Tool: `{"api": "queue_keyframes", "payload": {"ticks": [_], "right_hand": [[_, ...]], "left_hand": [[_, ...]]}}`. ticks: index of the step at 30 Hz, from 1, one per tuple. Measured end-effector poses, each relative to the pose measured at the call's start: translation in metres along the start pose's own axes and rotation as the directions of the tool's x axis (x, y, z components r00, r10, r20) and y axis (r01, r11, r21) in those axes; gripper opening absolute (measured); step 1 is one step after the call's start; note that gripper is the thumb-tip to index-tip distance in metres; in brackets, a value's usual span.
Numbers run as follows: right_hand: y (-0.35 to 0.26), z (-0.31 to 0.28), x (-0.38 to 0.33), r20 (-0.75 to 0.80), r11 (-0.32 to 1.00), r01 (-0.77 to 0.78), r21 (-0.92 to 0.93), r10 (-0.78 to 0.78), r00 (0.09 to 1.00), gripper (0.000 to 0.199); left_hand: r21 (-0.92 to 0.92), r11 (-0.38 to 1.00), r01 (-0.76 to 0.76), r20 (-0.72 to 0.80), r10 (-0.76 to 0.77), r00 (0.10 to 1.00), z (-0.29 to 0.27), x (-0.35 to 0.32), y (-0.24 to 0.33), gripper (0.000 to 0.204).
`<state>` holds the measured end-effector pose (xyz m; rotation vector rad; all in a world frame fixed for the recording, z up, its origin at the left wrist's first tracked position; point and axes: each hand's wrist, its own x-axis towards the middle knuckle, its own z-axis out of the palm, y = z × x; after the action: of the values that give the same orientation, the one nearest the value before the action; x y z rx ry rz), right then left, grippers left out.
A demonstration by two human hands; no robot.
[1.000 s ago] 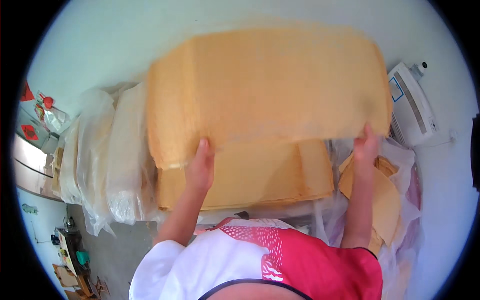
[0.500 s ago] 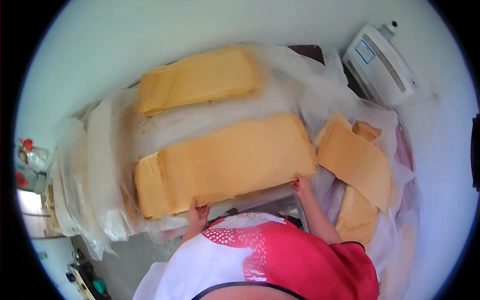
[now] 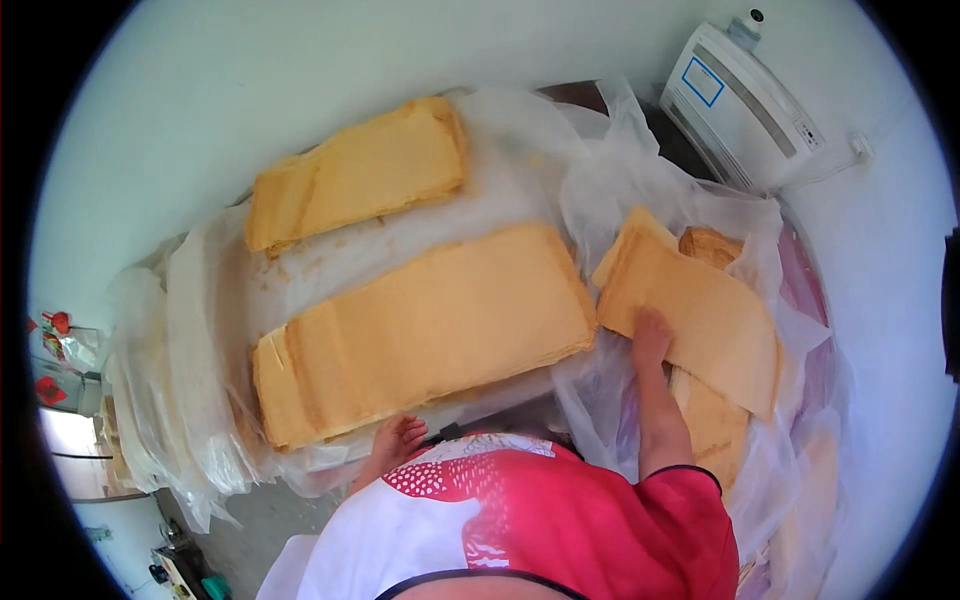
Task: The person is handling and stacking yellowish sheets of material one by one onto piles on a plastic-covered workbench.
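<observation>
A long stack of thin yellow-tan sheets point(image 3: 430, 335) lies in front of me on plastic film, a darker band crossing it near its left end. My left hand point(image 3: 400, 437) is just off the near edge of this stack, fingers loosely bent and apart, with nothing in them. To the right, my right hand point(image 3: 652, 338) rests on the near left part of a loose, curved tan sheet point(image 3: 705, 312). Its fingers lie along the surface. Under that sheet, more tan sheets point(image 3: 712, 425) reach toward me.
A second stack of tan sheets point(image 3: 360, 175) lies farther back by the wall. Clear plastic film point(image 3: 520, 130) drapes the surface, bunched at the left point(image 3: 205, 340). A white appliance point(image 3: 740, 110) stands at the back right. Grey floor point(image 3: 260, 520) shows at lower left.
Both hands have left the near edge of the long stack. The right has moved right onto the loose sheet; the left has drawn slightly back. The view has shifted a little.
</observation>
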<state>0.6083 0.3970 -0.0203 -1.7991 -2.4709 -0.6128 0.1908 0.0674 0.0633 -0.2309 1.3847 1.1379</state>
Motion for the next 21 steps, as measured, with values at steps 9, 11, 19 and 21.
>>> {"api": "queue_keyframes", "payload": {"ticks": [9,11,19,21], "right_hand": [[0.126,-0.036,0.077,0.218,0.447,-0.39,0.805,0.387,0.896,0.015],[0.146,-0.076,0.088,0.268,0.209,-0.39,0.897,0.444,0.855,0.015],[0.123,-0.12,0.061,0.11,0.492,-0.247,0.835,0.291,0.95,0.013],[0.104,-0.093,0.039,0.081,0.738,-0.18,0.65,0.168,0.983,0.031]], "left_hand": [[0.33,0.887,-0.324,0.29,0.231,0.929,0.14,0.0,0.028,0.022],[0.382,0.836,-0.393,0.435,0.212,0.875,0.172,0.01,0.032,0.024],[0.502,0.709,-0.494,0.732,-0.045,0.679,0.28,0.051,-0.021,0.025],[0.508,0.746,-0.431,0.773,-0.174,0.61,0.288,0.059,-0.046,0.025]]}}
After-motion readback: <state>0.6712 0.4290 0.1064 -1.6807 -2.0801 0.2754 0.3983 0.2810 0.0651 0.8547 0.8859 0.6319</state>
